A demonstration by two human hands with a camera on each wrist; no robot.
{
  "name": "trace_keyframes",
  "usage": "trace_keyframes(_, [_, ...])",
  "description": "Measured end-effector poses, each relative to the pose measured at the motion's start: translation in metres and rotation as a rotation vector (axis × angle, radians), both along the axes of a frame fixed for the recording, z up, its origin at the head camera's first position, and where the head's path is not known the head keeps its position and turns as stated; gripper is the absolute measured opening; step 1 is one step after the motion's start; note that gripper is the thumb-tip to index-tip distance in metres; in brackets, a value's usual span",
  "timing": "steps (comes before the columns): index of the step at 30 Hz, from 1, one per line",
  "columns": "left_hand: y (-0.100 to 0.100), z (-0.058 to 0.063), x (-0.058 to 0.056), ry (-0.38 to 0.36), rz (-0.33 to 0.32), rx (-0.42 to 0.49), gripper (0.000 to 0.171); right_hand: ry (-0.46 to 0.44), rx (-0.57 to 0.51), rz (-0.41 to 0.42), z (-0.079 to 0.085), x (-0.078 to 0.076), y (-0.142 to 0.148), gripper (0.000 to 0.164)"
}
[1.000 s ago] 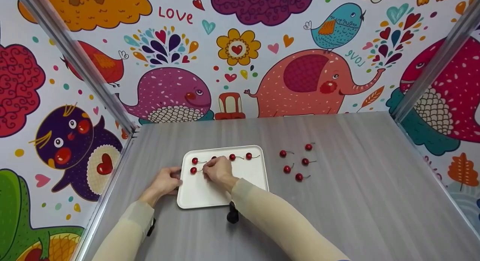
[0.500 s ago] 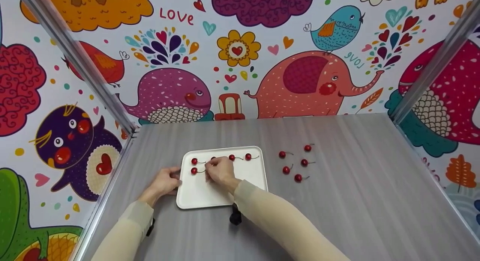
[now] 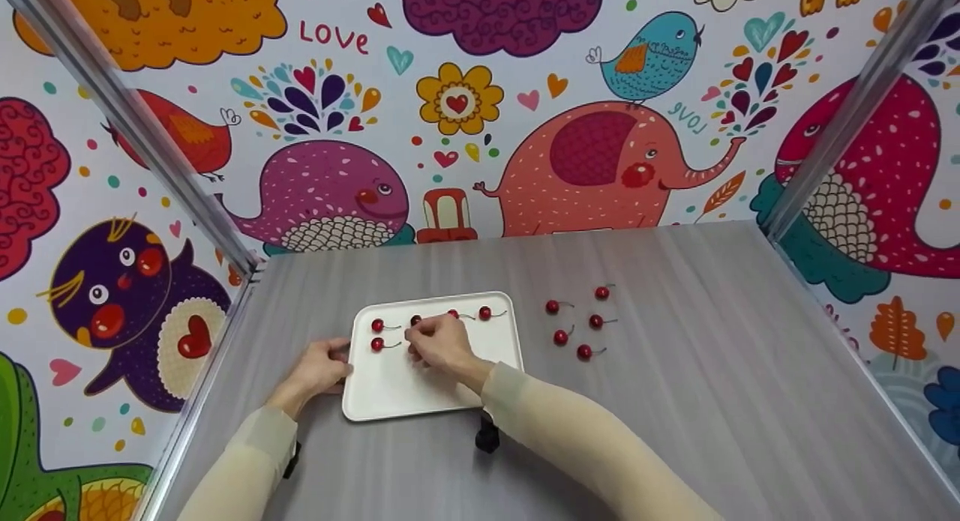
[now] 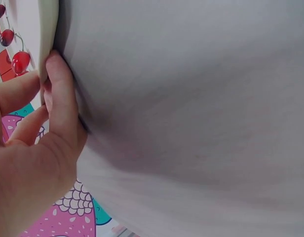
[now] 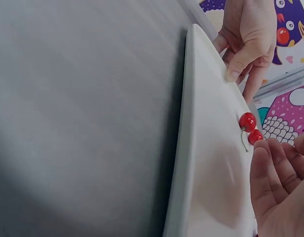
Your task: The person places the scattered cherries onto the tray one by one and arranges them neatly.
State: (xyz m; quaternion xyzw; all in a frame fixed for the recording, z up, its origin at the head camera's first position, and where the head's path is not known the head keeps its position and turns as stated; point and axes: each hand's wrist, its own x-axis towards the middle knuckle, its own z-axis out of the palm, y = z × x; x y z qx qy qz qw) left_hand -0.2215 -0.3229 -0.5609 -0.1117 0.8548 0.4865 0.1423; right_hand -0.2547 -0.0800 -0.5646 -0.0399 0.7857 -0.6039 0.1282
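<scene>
Grey surface [image 3: 675, 401], cartoon-animal wall [image 3: 517, 154] behind it, metal rails at left [image 3: 146, 135] and right. White tray [image 3: 405, 390] on the surface, left of centre. Five loose cherries [image 3: 596, 321], stems on, lie on the surface just right of the tray, apart from each other. Five more visible on the tray: far-left cherry [image 3: 377, 325], second-row cherry [image 3: 377, 344] just nearer the person, far-right cherry [image 3: 485, 312], and two between along the far edge, partly covered by the right hand [image 3: 446, 348]. Right sleeve [image 3: 592, 423] reaches in from the near right, cuff over the tray's near right corner; black piece [image 3: 487, 435] below that cuff, near the tray's near edge; another dark bit by the left cuff. Right hand is over the tray, palm side down, fingers bent, fingertips together right of the second-row cherry's stem; cannot tell if anything is between them, wrist view shows nothing certain. Left hand [image 3: 313, 371] clamps the tray's left edge, thumb on the rim, fingers at the outer side and underneath; left forearm comes from the near left.
</scene>
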Motion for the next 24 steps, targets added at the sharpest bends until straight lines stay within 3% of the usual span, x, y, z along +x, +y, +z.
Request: trace_keyframes(24, [0.002, 0.001, 0.0, 0.003, -0.011, 0.02, 0.075, 0.209, 0.055, 0.188, 0.011, 0.005, 0.084, 0.022])
